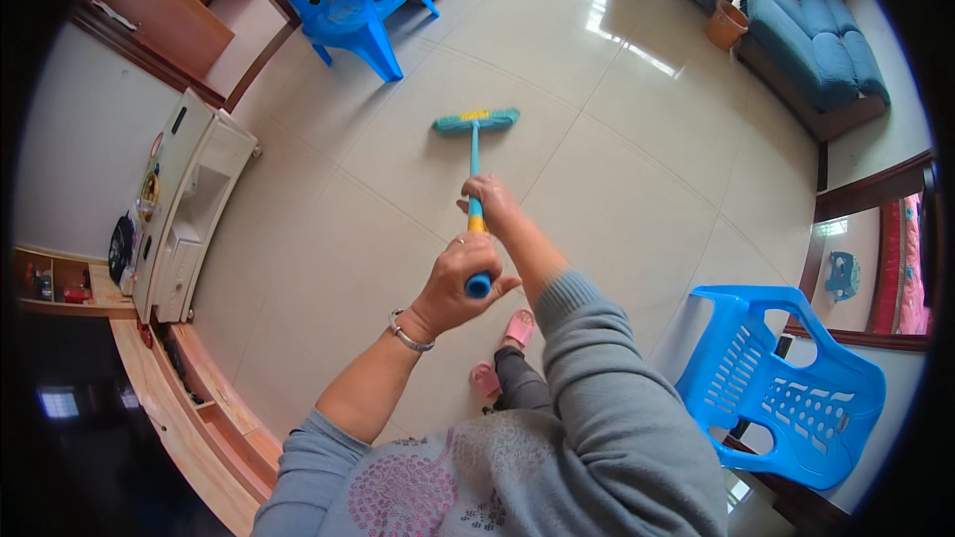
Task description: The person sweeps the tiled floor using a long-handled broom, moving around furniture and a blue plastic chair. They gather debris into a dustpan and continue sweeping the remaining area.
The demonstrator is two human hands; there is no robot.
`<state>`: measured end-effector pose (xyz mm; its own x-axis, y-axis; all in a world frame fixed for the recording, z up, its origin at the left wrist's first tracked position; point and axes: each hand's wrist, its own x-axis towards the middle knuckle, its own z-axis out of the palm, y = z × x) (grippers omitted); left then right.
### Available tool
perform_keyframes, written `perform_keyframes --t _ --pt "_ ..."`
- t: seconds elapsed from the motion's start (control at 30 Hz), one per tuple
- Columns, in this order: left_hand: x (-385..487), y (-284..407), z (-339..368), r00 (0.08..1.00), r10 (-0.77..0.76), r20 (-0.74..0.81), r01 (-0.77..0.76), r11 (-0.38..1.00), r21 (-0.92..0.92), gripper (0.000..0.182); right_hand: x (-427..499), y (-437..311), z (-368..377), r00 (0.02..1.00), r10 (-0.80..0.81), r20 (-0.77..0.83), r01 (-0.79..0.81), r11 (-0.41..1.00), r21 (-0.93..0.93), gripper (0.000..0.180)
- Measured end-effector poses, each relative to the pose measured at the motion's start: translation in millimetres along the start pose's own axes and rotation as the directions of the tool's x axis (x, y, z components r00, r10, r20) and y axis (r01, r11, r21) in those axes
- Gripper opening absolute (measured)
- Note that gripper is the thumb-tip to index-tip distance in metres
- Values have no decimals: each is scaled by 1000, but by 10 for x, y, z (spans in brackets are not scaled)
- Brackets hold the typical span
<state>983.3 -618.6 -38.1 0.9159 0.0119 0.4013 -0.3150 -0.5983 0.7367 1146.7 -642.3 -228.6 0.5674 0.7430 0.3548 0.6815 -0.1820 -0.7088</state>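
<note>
A broom with a teal and yellow head (475, 120) reaches away from me over the tiled floor (388, 201). My left hand (466, 266) is closed around the top of its handle, and the blue hollow end sticks out of the fist toward me. Farther down the pole, my right hand (492, 201) grips the blue part just beyond a yellow band. The bristles are hard to see from above; the head lies crosswise at or near the floor. Below my hands, pink slippers (520, 328) are on my feet.
One blue plastic chair (373, 15) stands at the upper left, another blue plastic chair (776, 380) at the lower right. A white cabinet (216, 164) and wooden TV stand (186, 418) line the left. An orange bucket (726, 24) stands beside the blue-covered sofa (806, 45) at the upper right.
</note>
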Motion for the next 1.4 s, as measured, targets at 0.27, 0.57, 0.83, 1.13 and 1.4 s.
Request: perform_keyframes --t 0.27,0.57,0.83,1.13,1.4 --pt "-315 1581 -727 986 150 -70 -160 972 -173 28 -814 -1771 -568 967 -206 149 137 916 376 17" --pt "-106 1473 -705 954 261 -144 -268 963 -27 25 -101 -1589 -858 945 -263 195 220 951 217 11" --pt "964 -173 -69 966 -64 -250 79 996 48 26 1536 420 -627 925 -305 227 287 952 111 20" --pt "2187 -316 -133 897 -172 -407 116 981 -159 21 1846 1721 -425 887 -223 404 165 971 172 15" --pt "2455 894 -715 857 -135 -498 33 978 -208 19 1358 234 -932 607 -459 649 20 825 564 8"
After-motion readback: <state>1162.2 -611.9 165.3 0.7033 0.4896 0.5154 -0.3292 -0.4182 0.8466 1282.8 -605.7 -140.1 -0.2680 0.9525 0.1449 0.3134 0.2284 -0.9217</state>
